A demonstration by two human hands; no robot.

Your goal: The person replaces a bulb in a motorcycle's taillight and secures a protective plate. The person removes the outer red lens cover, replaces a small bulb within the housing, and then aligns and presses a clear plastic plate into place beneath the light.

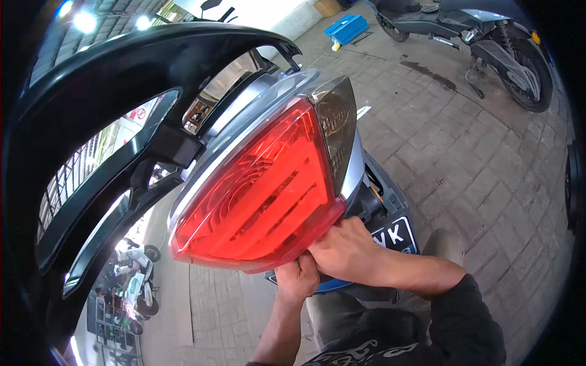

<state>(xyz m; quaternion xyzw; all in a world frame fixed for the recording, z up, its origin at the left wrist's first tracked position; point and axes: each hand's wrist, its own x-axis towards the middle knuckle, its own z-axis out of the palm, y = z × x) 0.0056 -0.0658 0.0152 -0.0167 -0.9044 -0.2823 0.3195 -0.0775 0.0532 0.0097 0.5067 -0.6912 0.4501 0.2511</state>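
Note:
The large red tail light (pixel 262 195) of a scooter fills the middle of the view, with a smoky turn-signal lens (pixel 334 128) on its right. Both of my hands are pressed close together beneath its lower edge. My left hand (pixel 297 277) is closed, its thumb side showing and its fingertips hidden. Beside it on the right, my right hand (pixel 345 250) has bent knuckles, and its fingers curl out of sight under the lamp. Whatever they grip is hidden. A black number plate (pixel 400 236) sits just right of my right wrist.
A glossy black grab rail (pixel 122 67) arches over the left side. Another scooter (pixel 470 36) is parked at the far right, near a blue toolbox (pixel 346 29) on the paved floor (pixel 452 146). A white-and-green motorbike (pixel 139 283) stands at lower left beside a metal rack (pixel 116 332).

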